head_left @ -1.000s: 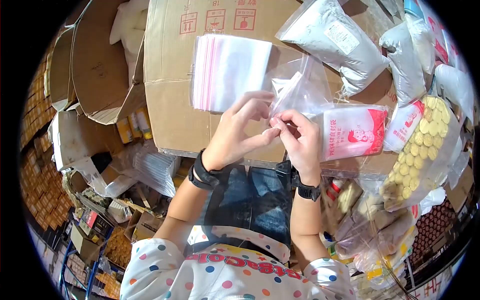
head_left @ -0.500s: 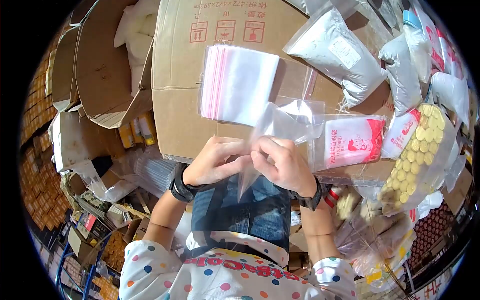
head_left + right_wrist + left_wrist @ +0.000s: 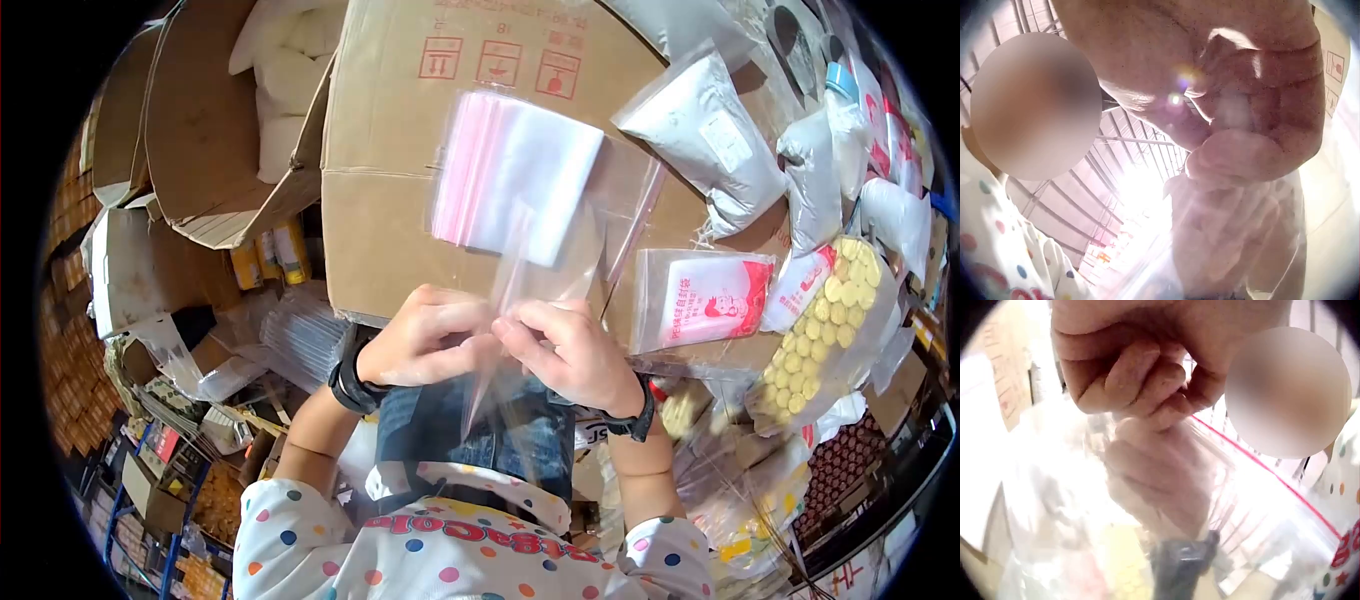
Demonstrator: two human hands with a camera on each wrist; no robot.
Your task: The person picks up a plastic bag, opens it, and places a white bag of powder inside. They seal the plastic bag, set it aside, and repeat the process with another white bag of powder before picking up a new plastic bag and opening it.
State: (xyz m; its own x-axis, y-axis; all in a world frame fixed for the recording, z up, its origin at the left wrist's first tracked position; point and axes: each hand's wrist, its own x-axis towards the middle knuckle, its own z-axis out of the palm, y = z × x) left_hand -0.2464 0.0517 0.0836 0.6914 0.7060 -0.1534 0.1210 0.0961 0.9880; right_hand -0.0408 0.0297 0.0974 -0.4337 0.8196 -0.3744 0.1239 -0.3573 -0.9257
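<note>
Between both hands, above the lap, is a clear zip-lock bag (image 3: 480,395), seen nearly edge-on in the head view. My left hand (image 3: 430,335) pinches it with curled fingers. From the other side my right hand (image 3: 570,350) grips it with thumb and fingers, the fingertips of the two hands close together. In the left wrist view the bag's red zip line (image 3: 1266,467) slants down to the right from the fingers. Just beyond the hands, a stack of zip-lock bags (image 3: 545,165) with pink strips lies on a cardboard carton (image 3: 385,230).
Right of the stack lie a red-and-white printed packet (image 3: 712,300) and a bag of white powder (image 3: 715,150). Farther right is a clear bag of yellow round pieces (image 3: 820,325). An open cardboard box (image 3: 215,130) stands on the left, white bags inside.
Both hands have come back toward the body with the clear bag, from over the carton to above the lap. In the head view the carton and stack have shifted right.
</note>
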